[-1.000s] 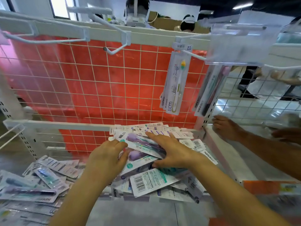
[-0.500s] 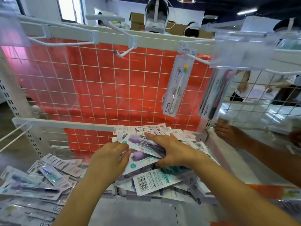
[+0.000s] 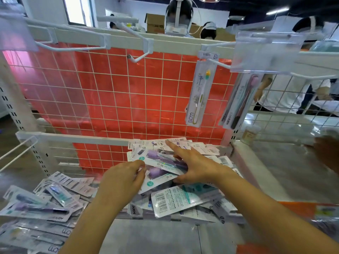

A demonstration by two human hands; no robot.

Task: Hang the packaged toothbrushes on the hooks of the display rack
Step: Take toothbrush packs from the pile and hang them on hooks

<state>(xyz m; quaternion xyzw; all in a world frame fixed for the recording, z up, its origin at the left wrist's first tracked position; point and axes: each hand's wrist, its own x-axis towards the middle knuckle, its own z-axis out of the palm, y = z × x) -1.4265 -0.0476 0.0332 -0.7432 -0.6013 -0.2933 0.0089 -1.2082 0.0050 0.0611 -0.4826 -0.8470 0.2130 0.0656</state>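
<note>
Display rack: white wire grid over a red backing, white hooks along the top bar.
Hung stock: one BDM toothbrush pack on a hook at right; beside it, further right, Hane packs under a clear label holder.
Loose stock: central heap of packaged toothbrushes on the shelf; second heap at lower left.
Left hand: fingers curled onto the left edge of a purple toothbrush pack atop the central heap, gripping it.
Right hand: fingers spread and straight, lying flat on the same pack, index finger extended toward the grid.
</note>
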